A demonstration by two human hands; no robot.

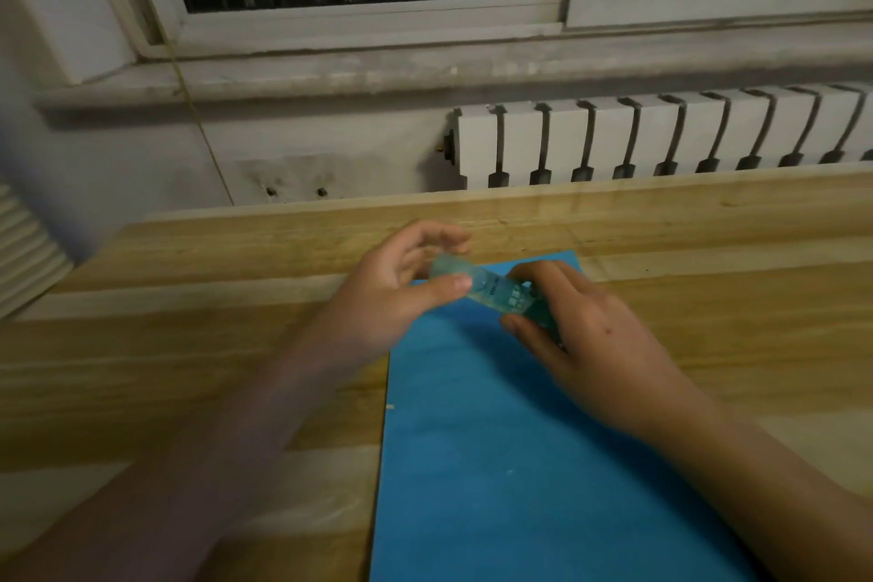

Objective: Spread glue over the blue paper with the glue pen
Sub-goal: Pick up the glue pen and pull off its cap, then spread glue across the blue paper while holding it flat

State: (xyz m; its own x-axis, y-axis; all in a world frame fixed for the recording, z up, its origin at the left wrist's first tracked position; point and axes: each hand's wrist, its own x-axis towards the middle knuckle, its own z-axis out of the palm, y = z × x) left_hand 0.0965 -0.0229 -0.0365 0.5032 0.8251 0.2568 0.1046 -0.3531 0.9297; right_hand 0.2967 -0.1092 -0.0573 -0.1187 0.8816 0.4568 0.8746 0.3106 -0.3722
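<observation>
A sheet of blue paper [510, 449] lies flat on the wooden table [189, 345], running from the middle toward the near edge. Above its far end both hands hold a clear greenish glue pen [491, 291], lying roughly level. My left hand [392, 293] pinches the pen's left end between thumb and fingers. My right hand [581, 336] grips the pen's right end, which its fingers hide. Which end carries the tip I cannot tell.
The table's far edge meets a grey wall under a window sill [425, 71]. A white radiator [661, 137] stands behind the table at the right. A ribbed white object [23, 246] sits at the far left.
</observation>
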